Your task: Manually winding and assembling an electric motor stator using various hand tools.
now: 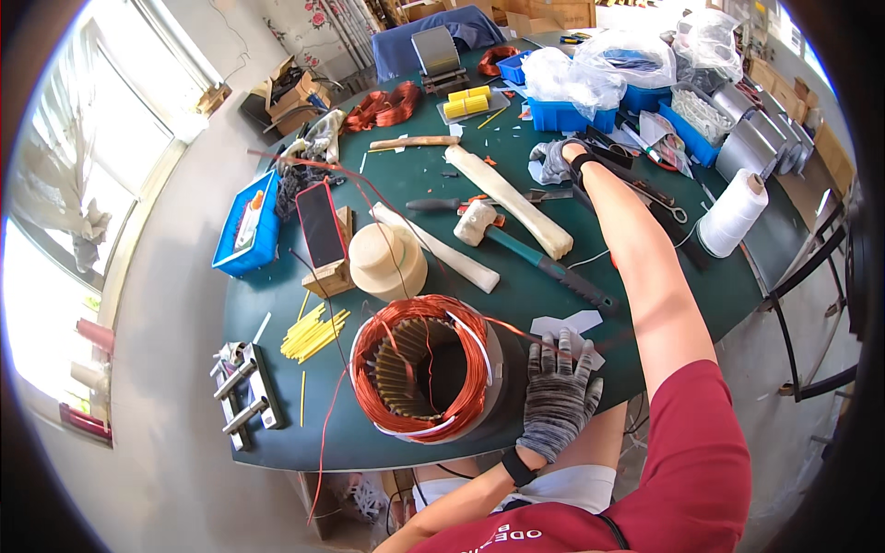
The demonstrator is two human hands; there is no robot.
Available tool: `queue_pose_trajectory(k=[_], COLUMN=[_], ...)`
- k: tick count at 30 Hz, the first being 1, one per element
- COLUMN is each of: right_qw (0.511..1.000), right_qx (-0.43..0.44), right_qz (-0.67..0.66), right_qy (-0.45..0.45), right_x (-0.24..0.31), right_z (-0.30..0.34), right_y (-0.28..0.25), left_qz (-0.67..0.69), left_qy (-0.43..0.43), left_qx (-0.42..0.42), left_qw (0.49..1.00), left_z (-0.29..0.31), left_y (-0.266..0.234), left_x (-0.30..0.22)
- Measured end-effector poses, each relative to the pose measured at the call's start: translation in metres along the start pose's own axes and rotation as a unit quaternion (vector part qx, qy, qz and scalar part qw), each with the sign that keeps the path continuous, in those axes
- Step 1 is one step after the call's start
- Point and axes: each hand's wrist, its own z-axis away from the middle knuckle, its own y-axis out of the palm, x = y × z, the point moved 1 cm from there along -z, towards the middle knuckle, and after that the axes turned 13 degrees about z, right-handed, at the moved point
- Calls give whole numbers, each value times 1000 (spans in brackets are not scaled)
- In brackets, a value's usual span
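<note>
My left hand (558, 401), in a grey knitted glove, lies flat with its fingers stretched over cut white paper pieces (579, 323) near the table's front edge. Just left of it stands a motor stator (484, 373) ringed by copper wire windings, with white ties round the coil and loose red leads. My right arm reaches far across the table. Its gloved right hand (551, 163) is low over the tabletop, beside another pale paper piece and dark-handled tools; its fingers are mostly hidden, so a grip cannot be made out.
A mallet (525, 244), pale wooden bats (507, 201) and a cream cylindrical block (387, 261) lie mid-table. Left are a propped phone (322, 226), yellow sticks (314, 335) and a blue tray (247, 224). White thread runs from a cone (735, 214) at right, near blue bins (572, 116).
</note>
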Motion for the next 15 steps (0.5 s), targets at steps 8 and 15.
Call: queue_pose_trajectory(k=[8, 15], right_qw=[853, 684], right_qx=[-59, -433], right_qz=[454, 568], right_qy=[-250, -149], right_x=[7, -52], right_z=[-35, 0], right_y=[24, 49], left_qz=[-1, 43], left_qy=[-8, 19], left_qx=[-19, -52], left_qw=[1000, 998], left_z=[4, -8], left_y=[9, 8], left_x=[3, -8])
